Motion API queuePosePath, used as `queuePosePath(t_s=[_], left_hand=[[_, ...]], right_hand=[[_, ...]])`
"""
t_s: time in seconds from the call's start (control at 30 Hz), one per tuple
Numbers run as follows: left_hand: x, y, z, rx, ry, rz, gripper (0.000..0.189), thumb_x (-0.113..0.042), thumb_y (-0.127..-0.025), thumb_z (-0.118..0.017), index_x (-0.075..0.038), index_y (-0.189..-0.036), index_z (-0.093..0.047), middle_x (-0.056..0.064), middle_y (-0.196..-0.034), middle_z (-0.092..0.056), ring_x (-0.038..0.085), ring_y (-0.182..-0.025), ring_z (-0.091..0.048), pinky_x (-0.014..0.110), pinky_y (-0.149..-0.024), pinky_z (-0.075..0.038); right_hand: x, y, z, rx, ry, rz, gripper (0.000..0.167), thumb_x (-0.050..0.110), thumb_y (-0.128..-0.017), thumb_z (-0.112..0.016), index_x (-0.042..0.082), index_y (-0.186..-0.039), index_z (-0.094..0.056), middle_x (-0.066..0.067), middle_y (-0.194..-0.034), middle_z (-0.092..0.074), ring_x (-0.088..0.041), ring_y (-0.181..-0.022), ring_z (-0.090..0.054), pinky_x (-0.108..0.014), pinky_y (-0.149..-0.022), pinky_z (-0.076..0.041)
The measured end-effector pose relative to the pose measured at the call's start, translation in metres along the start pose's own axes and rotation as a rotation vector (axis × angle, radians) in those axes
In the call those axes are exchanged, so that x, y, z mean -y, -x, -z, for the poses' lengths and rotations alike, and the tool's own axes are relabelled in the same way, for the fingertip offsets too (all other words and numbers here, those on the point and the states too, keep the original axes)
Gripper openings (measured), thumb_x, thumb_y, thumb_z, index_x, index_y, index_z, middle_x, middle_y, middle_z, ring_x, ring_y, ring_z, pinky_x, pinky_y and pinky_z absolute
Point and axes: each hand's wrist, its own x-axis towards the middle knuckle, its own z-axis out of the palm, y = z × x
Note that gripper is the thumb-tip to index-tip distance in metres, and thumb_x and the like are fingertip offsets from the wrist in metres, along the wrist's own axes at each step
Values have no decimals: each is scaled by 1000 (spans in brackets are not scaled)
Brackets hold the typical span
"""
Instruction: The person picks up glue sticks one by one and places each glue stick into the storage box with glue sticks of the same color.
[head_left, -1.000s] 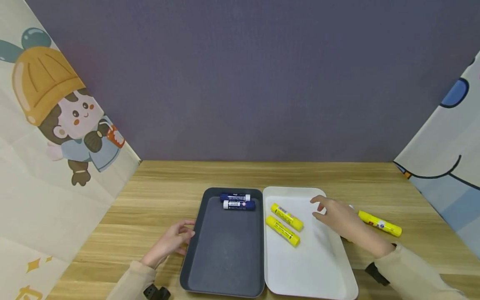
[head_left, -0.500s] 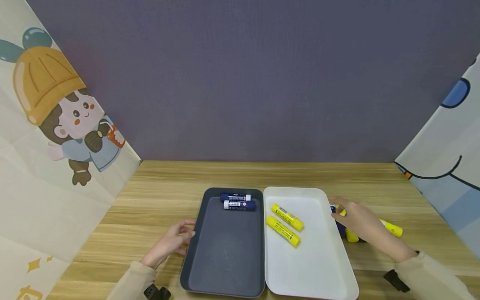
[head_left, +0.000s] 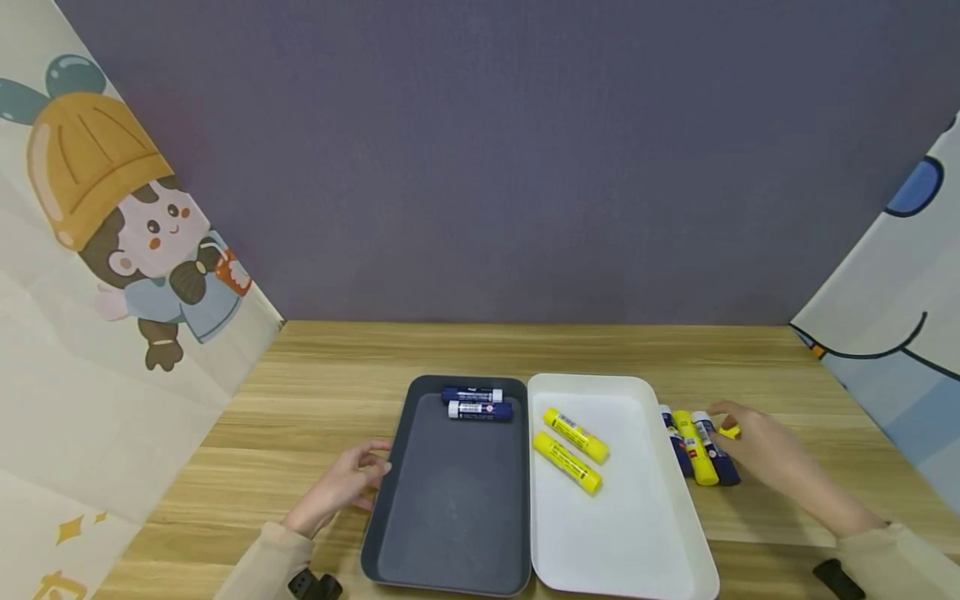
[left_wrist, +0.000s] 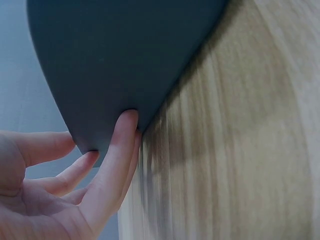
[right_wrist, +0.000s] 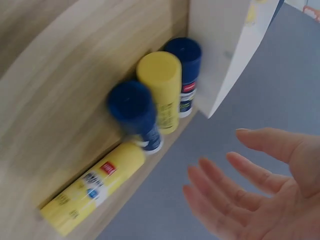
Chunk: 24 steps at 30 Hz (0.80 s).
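Note:
In the head view, my left hand point(head_left: 348, 477) is at the left side of a dark grey tray point(head_left: 390, 500). The left wrist view shows its fingertips point(left_wrist: 130, 122) touching the tray's outer wall and rim. My right hand point(head_left: 757, 437) is beside a row of glue sticks on the table: a blue one point(head_left: 677, 446), a yellow one point(head_left: 696, 450) and another blue one point(head_left: 716, 450). Another yellow glue stick point(right_wrist: 95, 187) lies beyond them, mostly hidden by this hand in the head view. The right wrist view shows the right fingers spread, holding nothing.
Two blue glue sticks point(head_left: 480, 411) lie at the far end of the grey tray. A white tray point(head_left: 637, 533) stands against its right side, with two yellow glue sticks point(head_left: 567, 462) inside. A dark panel point(head_left: 525, 167) rises behind the wooden table point(head_left: 337, 358).
My right hand has moved right, from above the white tray to the glue sticks on the table beyond its right edge. The left hand and both trays have stayed in place.

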Motion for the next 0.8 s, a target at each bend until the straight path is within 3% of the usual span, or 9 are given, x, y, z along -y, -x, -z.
queuePosePath(t_s=[0.2, 0.8], left_hand=[[0, 0, 0, -9, -5, 5, 41, -10, -91, -45, 8, -126, -35, 19, -99, -53, 21, -74, -58, 36, -55, -51], [1, -1, -1, -13, -2, 6, 41, -11, -90, -46, 7, -125, -35, 19, -98, -53, 21, -74, -57, 36, -55, -51]], right_hand=[[-17, 2, 0, -3, 77, -12, 37, 10, -78, -64, -9, -107, -52, -29, -90, -57, -40, -78, -56, -47, -58, -47], [-60, 3, -8, 0, 136, 15, 39, 5, -74, -65, -12, -106, -50, -35, -94, -52, -47, -81, -53, -51, -61, -45]])
